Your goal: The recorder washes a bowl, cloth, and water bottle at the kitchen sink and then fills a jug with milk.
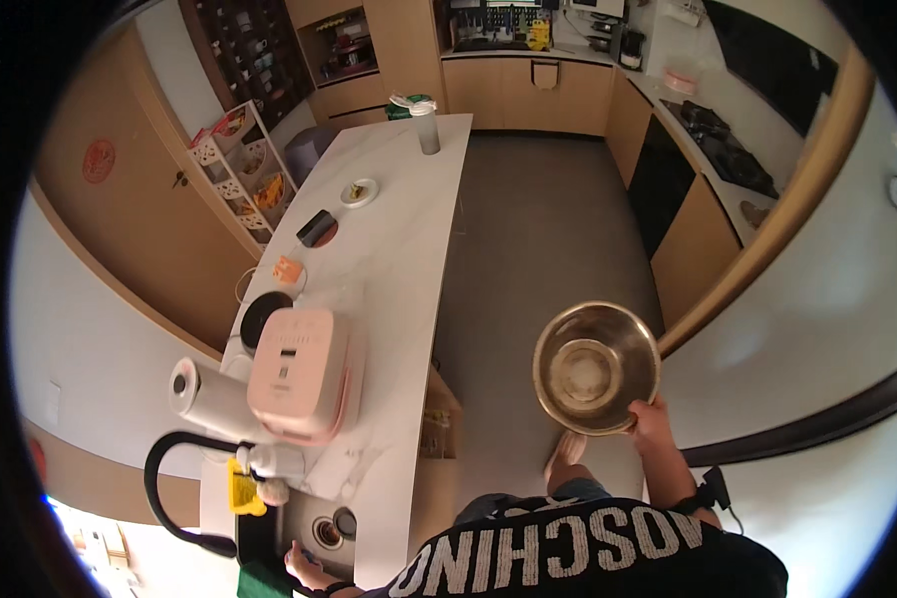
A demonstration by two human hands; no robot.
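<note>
My right hand [649, 424] grips the near rim of a round metal basin [596, 366], which hangs tilted over the floor with its inside facing up. Down at the sink [310, 502], my left hand [304, 566] reaches in from the near edge; something small and dark is at its fingers, too unclear to name. A round dark drain cover [344, 523] lies beside the drain hole [327, 533]. Behind the sink arches a black faucet [153, 478], with a yellow holder [244, 489] next to it. A green cloth [263, 583] hangs at the sink's near left corner.
On the marble-patterned counter [400, 299] stand a pink rice cooker [295, 370], a white cylindrical container [209, 392], a black pan [265, 318], a small plate with food [359, 193] and a tall bottle [427, 131]. A wooden door frame [785, 232] and wall rise at my right.
</note>
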